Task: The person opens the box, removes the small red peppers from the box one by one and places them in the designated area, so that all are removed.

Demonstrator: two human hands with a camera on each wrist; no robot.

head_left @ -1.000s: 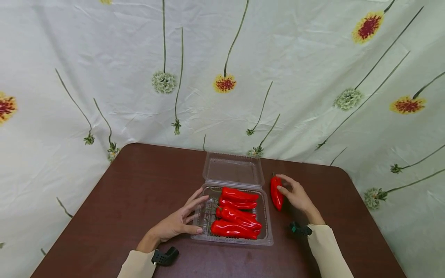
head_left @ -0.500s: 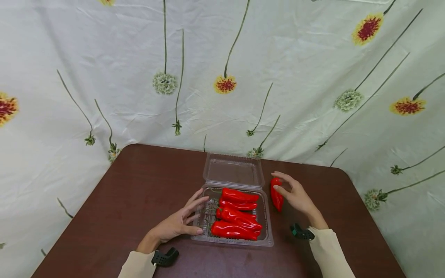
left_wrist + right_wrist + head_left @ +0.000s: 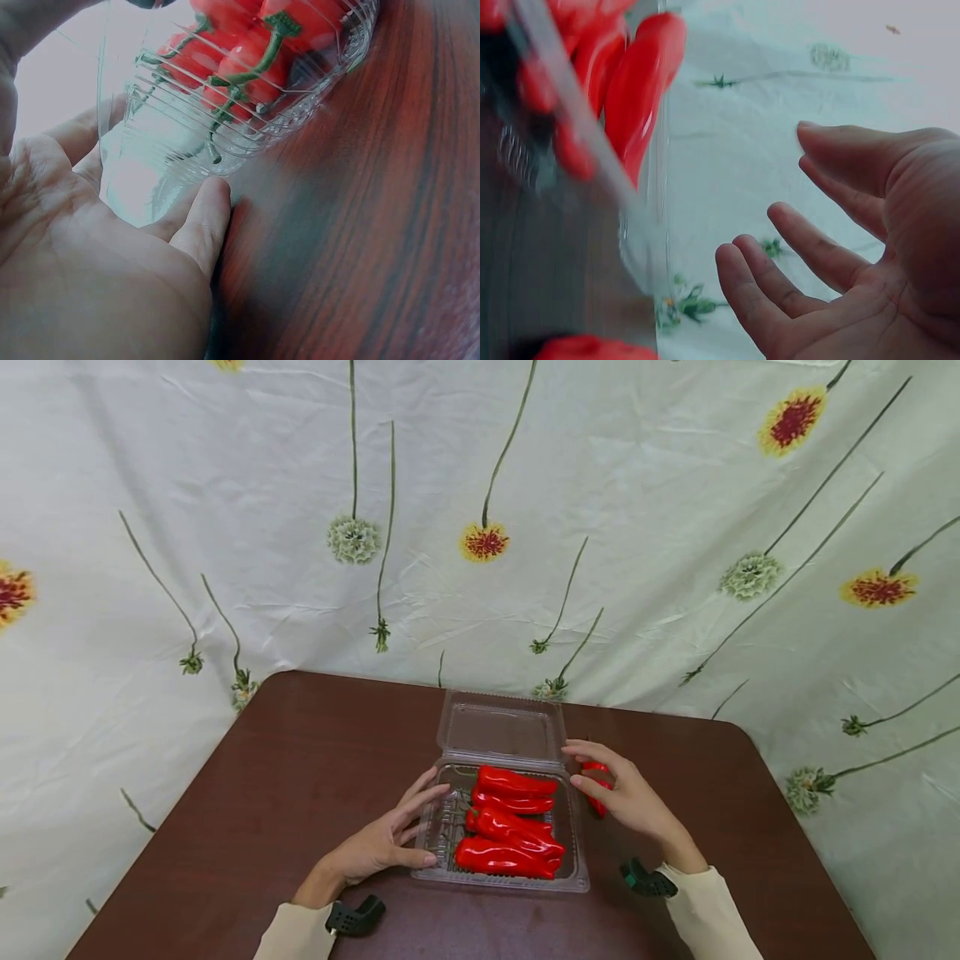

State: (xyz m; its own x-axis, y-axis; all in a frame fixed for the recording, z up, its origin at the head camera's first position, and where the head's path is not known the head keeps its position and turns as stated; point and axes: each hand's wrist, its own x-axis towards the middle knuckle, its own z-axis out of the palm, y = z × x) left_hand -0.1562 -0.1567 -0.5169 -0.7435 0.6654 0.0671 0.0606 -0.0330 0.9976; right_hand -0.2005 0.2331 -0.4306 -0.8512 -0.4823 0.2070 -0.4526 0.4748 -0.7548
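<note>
A clear plastic clamshell box (image 3: 577,860) sits on the table with several glossy red peppers (image 3: 502,856) lying in its base. In the left wrist view their green stems (image 3: 259,67) show through the ribbed wall. Spread along the box's left side is my left hand (image 3: 382,839), its fingertips at the rim and lower wall. One loose red pepper (image 3: 599,802) lies on the table to the right of the box, partly covered by my right hand (image 3: 630,793) in the head view. That hand's fingers are parted and hold nothing, the tips near the box's right rim.
The box's lid (image 3: 502,731) lies folded back toward the rear edge of the brown table (image 3: 330,752). A pale flower-print cloth (image 3: 420,585) hangs behind. Each wrist wears a dark band, like the left one (image 3: 356,917).
My right hand has left the loose pepper and moved left to the box's right rim; the pepper stays on the table. My left hand and the box have not moved.
</note>
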